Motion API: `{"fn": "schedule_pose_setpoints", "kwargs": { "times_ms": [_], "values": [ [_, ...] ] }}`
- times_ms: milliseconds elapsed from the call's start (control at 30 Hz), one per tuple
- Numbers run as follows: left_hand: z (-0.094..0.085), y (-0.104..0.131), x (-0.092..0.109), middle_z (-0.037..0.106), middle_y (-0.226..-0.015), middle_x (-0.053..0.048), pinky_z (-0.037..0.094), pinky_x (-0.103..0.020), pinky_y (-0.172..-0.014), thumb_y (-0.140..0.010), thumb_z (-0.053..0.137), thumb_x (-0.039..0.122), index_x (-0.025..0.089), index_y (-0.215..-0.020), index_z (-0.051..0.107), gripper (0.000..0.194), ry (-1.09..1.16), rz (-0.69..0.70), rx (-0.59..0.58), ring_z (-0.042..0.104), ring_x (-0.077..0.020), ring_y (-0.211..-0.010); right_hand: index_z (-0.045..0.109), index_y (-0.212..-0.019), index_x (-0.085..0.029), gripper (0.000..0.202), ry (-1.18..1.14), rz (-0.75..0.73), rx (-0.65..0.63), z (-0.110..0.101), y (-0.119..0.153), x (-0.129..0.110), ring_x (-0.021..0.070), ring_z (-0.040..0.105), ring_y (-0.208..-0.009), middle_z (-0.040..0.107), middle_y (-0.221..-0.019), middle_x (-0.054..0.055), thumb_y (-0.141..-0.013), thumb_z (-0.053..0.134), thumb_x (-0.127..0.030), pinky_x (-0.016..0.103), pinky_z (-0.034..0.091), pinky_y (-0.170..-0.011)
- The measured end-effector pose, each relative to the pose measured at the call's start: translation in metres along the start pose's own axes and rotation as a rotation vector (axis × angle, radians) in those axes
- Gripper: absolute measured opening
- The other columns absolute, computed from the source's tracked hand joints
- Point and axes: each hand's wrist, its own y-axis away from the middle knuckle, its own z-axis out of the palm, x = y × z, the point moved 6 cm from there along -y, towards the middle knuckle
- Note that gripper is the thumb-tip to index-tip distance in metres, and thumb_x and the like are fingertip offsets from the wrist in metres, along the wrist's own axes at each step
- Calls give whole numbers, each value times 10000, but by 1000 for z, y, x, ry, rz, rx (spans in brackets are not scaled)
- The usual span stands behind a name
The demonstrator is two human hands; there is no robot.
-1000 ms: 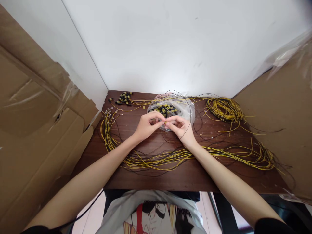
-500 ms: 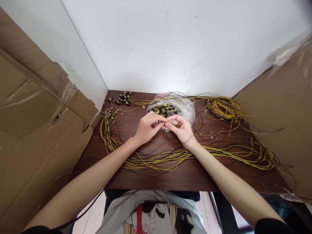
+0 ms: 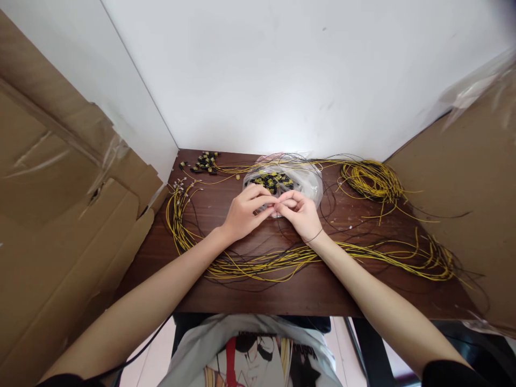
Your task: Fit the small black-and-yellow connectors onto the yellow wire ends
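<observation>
My left hand (image 3: 246, 210) and my right hand (image 3: 301, 215) meet fingertip to fingertip above the near side of a clear plastic bag (image 3: 310, 185). Both are closed in a pinch. A thin black wire (image 3: 281, 230) hangs from where the fingertips meet and loops across my right wrist; its end is hidden between the fingers. Whatever my left fingertips pinch is too small to make out. Inside the bag lie several small black and yellow parts (image 3: 270, 181).
Yellow and black wires (image 3: 258, 269) curve along the front of the brown table (image 3: 258, 302). A wire coil (image 3: 368, 180) lies at the back right, several black and yellow parts (image 3: 205, 161) at the back left. Cardboard (image 3: 60, 188) flanks the left side, more cardboard (image 3: 459, 177) the right.
My fingertips have shifted very slightly to the right, and the left fingers have straightened a little. The wire at my right wrist has moved slightly. The things on the table look unchanged.
</observation>
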Motion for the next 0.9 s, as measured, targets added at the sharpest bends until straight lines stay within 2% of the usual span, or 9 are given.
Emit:
{"fn": "schedule_pose_setpoints", "kwargs": {
  "times_ms": [133, 400, 633, 900],
  "values": [
    [1, 2, -1, 617, -846, -48, 463, -275, -678, -835, 586, 202, 195, -966, 668, 155, 7, -1, -6, 548, -144, -797, 532, -739, -189, 325, 1, 2, 25, -1, 1, -1, 106, 654, -543, 705, -630, -16, -622, 781, -363, 231, 548, -609],
    [0, 3, -3, 615, -870, -49, 470, -277, -691, -835, 586, 191, 201, -984, 665, 170, 28, 0, 5, 554, -143, -817, 513, -789, -192, 345, 29, 2, -9, 0, 2, -3, 125, 683, -599, 714, -665, -10, -643, 766, -375, 252, 557, -659],
    [1, 3, -4, 607, -885, -60, 469, -290, -706, -836, 581, 190, 202, -1002, 675, 191, 21, 4, -7, 550, -146, -812, 474, -806, -211, 369, 53, -48, -7, 3, 4, -7, 131, 679, -602, 697, -660, -21, -652, 756, -392, 272, 563, -667],
    [0, 0, -6, 618, -884, -60, 450, -251, -663, -853, 558, 212, 185, -928, 666, 134, 63, -104, -30, 545, -142, -813, 531, -836, -196, 357, 61, -69, -18, 4, 4, -9, 131, 672, -617, 698, -696, -6, -659, 753, -412, 284, 569, -673]
  ]
}}
